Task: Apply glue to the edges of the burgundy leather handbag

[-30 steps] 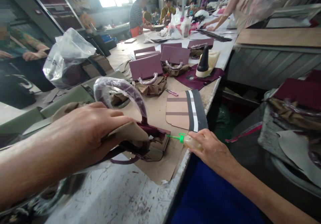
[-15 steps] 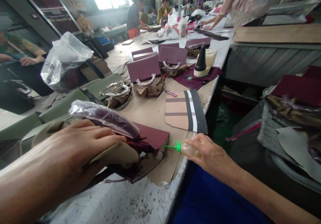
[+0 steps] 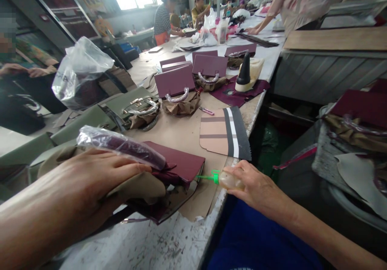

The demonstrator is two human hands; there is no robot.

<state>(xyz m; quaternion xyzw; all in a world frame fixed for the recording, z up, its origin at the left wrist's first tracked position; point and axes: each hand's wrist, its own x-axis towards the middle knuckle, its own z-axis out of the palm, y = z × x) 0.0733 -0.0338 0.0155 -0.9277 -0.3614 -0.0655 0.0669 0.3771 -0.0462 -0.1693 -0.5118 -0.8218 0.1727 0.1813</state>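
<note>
Fingers (image 3: 240, 168) of R hand (image 3: 255, 181) wrap snugly round a squat translucent plastic bottle (image 3: 227, 180) w/ thin green nozzle (image 3: 215, 176); L hand (image 3: 110, 169) is clamped on olive-brown cloth (image 3: 145, 186) of a maroon leather-look handbag (image 3: 183, 161), near on tabletop (image 3: 178, 241). Prob. best: nozzle tip close along bag's R edge, light even squeeze. Lettering on crumpled clear plastic sack (image 3: 83, 66), L: illegible.

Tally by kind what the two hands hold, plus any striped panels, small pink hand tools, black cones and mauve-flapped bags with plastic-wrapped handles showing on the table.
Dark red bag with plastic-wrapped handle: 1
Translucent bottle with green nozzle: 1
Flat tan striped panel: 1
Small pink hand tool: 1
Black pointed cone: 1
Mauve-flapped bags: 3
Total: 8
</note>
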